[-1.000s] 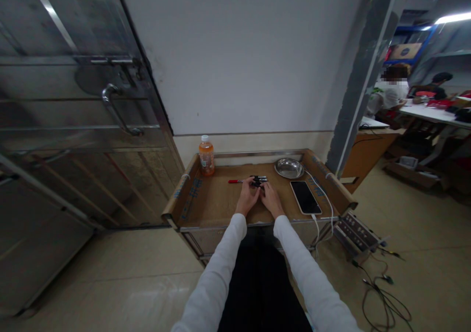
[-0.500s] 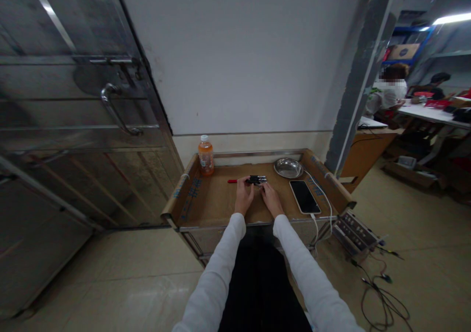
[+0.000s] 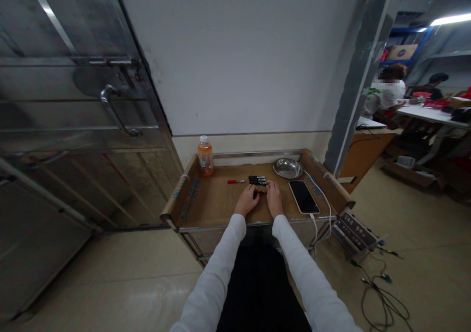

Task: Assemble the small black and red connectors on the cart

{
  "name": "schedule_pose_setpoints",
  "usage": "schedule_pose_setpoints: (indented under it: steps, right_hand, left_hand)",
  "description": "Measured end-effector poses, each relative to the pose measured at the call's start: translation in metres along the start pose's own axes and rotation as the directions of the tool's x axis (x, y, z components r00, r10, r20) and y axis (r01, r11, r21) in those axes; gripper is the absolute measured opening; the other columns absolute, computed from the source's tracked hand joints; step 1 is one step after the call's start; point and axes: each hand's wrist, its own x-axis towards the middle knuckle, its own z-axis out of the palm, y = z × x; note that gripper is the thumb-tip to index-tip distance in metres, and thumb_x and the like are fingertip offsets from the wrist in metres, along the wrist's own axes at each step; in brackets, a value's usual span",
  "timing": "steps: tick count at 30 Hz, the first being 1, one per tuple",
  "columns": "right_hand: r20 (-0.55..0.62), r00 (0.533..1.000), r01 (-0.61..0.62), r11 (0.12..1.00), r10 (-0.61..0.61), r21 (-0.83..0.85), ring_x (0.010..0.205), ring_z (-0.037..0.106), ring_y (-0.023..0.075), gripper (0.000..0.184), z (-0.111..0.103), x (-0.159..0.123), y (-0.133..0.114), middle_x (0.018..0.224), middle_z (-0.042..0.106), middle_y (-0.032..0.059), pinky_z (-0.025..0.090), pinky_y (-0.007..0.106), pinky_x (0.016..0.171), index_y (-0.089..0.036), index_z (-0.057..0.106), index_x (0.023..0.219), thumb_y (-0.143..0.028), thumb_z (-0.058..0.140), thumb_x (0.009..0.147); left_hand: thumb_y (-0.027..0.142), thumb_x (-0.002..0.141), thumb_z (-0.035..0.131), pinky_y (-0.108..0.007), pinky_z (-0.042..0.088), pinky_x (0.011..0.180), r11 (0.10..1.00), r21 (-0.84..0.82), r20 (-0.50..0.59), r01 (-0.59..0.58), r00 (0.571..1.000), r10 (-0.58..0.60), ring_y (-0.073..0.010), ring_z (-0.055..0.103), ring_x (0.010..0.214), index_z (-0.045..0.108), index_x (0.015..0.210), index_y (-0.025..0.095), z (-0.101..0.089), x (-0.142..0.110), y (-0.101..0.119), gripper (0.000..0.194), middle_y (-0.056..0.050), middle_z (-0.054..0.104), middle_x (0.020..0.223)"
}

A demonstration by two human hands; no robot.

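Several black pens [image 3: 257, 180] lie side by side on the cardboard-lined cart top [image 3: 215, 202], just beyond my hands. To their left lies a red pen [image 3: 235, 181] with a pale end. My left hand [image 3: 248, 201] has its fingers curled closed, nearer to me than the pens. My right hand [image 3: 274, 199] is closed opposite it, its fingertips close to the right ends of the black pens. Between the two hands shows a slim dark pen [image 3: 262, 191], mostly covered by the fingers.
An orange drink bottle [image 3: 205, 156] stands at the back left. A steel dish [image 3: 288, 167] and a phone [image 3: 303, 197] on a white cable [image 3: 324, 194] are on the right. Raised cardboard sides edge the cart. Equipment [image 3: 356, 234] and wires lie on the floor; people sit far right.
Both hands have drawn back slightly toward me from the black pens. The red pen, partly covered by my left hand before, now lies uncovered. A dark pen now shows between my hands.
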Motion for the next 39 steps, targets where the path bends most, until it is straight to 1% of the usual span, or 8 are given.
schedule_pose_setpoints:
  steps: [4,10,14,19,24,29,34,39]
  right_hand:
    - [0.005,1.000,-0.004,1.000,0.005,-0.017,0.102,0.056,0.0216,0.030,-0.001,0.001,-0.001,0.107,0.060,0.0130,0.045,0.036,0.088,-0.016,0.054,0.107,-0.014,0.030,0.089]
    - [-0.014,1.000,0.021,1.000,-0.021,0.003,0.100,0.058,0.0194,0.028,0.001,-0.001,-0.004,0.106,0.061,0.0098,0.045,0.034,0.087,-0.018,0.052,0.108,-0.017,0.031,0.092]
    - [0.016,0.999,0.034,0.999,-0.034,-0.015,0.098,0.059,0.0198,0.027,0.001,-0.002,-0.004,0.106,0.062,0.0105,0.046,0.034,0.087,-0.018,0.053,0.108,-0.017,0.031,0.092]
    - [0.079,0.995,0.071,0.996,-0.068,-0.047,0.103,0.058,0.0203,0.029,0.001,-0.001,-0.007,0.109,0.062,0.0119,0.045,0.035,0.090,-0.017,0.054,0.110,-0.012,0.034,0.090]
    - [0.190,0.975,0.124,0.992,-0.116,-0.031,0.106,0.057,0.0200,0.039,0.001,-0.003,-0.011,0.113,0.062,0.0125,0.044,0.035,0.094,-0.016,0.055,0.115,-0.006,0.033,0.085]
    - [0.246,0.955,0.157,0.986,-0.167,0.059,0.111,0.054,0.0184,0.047,0.000,-0.002,-0.011,0.117,0.060,0.0108,0.043,0.034,0.097,-0.017,0.054,0.118,-0.001,0.033,0.079]
    - [0.254,0.949,0.167,0.980,-0.189,0.107,0.110,0.054,0.0192,0.047,0.003,-0.001,-0.008,0.115,0.060,0.0113,0.043,0.036,0.098,-0.017,0.055,0.117,-0.001,0.037,0.077]
    - [0.225,0.951,0.186,0.973,-0.214,0.138,0.110,0.054,0.0192,0.047,0.007,-0.002,-0.002,0.116,0.059,0.0098,0.042,0.037,0.100,-0.019,0.055,0.118,-0.002,0.037,0.078]
  left_hand:
    - [0.013,0.082,0.052,-0.040,0.043,0.091,0.989,0.149,0.012,0.001,1.000,-0.003,-0.0212,0.055,0.093,0.055,0.084,0.020,0.002,0.001,-0.001,0.008,-0.005,0.058,0.090]
    - [0.011,0.085,0.049,-0.041,0.043,0.092,0.978,0.206,-0.019,0.047,0.999,-0.044,-0.0212,0.054,0.096,0.056,0.087,0.020,0.005,0.010,-0.003,0.011,-0.006,0.058,0.095]
    - [0.009,0.084,0.048,-0.042,0.043,0.093,0.980,0.190,-0.063,0.063,0.997,-0.052,-0.0216,0.054,0.098,0.057,0.090,0.020,0.007,0.013,-0.005,0.016,-0.007,0.057,0.098]
    - [0.010,0.085,0.047,-0.042,0.043,0.095,0.989,0.140,-0.106,0.042,0.994,-0.028,-0.0214,0.054,0.101,0.058,0.093,0.019,0.007,0.010,-0.003,0.017,-0.008,0.057,0.099]
    - [0.019,0.089,0.048,-0.033,0.050,0.083,0.998,-0.047,-0.037,0.032,0.999,-0.034,-0.0168,0.059,0.088,0.055,0.095,0.019,0.007,0.007,-0.002,0.010,-0.006,0.058,0.097]
    - [0.018,0.086,0.052,-0.033,0.049,0.081,0.992,-0.111,-0.013,0.054,0.998,-0.056,-0.0167,0.060,0.085,0.053,0.091,0.019,0.006,0.007,-0.005,0.006,-0.004,0.059,0.091]
    - [0.014,0.084,0.052,-0.031,0.048,0.081,0.987,-0.143,-0.011,0.074,0.997,-0.077,-0.0159,0.059,0.085,0.052,0.087,0.018,0.008,0.008,-0.010,0.005,-0.003,0.059,0.089]
    - [0.009,0.084,0.048,-0.030,0.047,0.081,0.988,-0.129,0.017,0.089,0.996,-0.087,-0.0150,0.058,0.085,0.053,0.088,0.018,0.006,0.007,-0.009,0.011,-0.004,0.060,0.090]
